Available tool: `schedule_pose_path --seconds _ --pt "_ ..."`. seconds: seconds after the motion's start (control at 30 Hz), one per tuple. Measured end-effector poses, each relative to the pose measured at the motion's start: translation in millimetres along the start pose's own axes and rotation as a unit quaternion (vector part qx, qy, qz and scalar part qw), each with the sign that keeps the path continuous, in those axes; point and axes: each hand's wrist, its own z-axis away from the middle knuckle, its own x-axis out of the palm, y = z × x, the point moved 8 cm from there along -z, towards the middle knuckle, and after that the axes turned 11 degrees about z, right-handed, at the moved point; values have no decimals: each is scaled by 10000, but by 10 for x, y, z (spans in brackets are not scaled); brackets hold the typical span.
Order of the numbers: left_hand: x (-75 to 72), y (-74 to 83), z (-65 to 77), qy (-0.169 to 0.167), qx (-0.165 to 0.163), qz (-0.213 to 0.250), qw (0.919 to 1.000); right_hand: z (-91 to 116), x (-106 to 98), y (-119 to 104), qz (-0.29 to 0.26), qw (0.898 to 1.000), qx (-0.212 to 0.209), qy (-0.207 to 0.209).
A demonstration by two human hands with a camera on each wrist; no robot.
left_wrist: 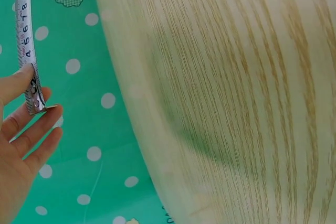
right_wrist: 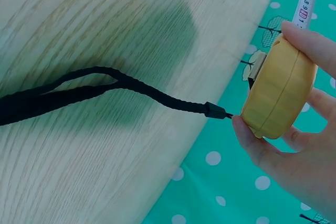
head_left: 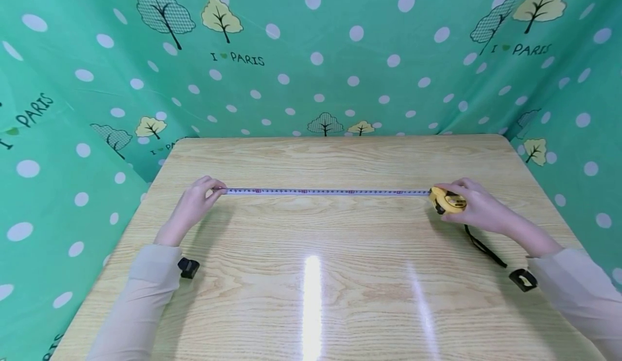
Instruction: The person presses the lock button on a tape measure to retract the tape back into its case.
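Note:
A yellow tape measure (head_left: 449, 201) is gripped by my right hand (head_left: 473, 205) on the right side of the table. From its case a white blade (head_left: 328, 192) with printed numbers runs straight left across to my left hand (head_left: 194, 202). The left thumb and fingers pinch the blade near its metal end hook (left_wrist: 39, 106), as the left wrist view shows. In the right wrist view the fingers and thumb hold the case (right_wrist: 278, 87) around its edges. A black wrist strap (right_wrist: 168, 98) hangs from the case.
Below the tape lies a light wood-grain table (head_left: 340, 231), with bright light reflections near the front. Green dotted cloth (head_left: 335, 15) with printed trees hangs behind and at the sides. Small black devices sit at the left wrist (head_left: 188, 267) and the right wrist (head_left: 523, 279).

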Motion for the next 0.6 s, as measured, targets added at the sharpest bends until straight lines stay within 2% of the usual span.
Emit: schedule_pose_path --seconds 0.6 --pt "53 44 -31 -42 -87 1 10000 -19 43 -22 -72 9997 150 -162"
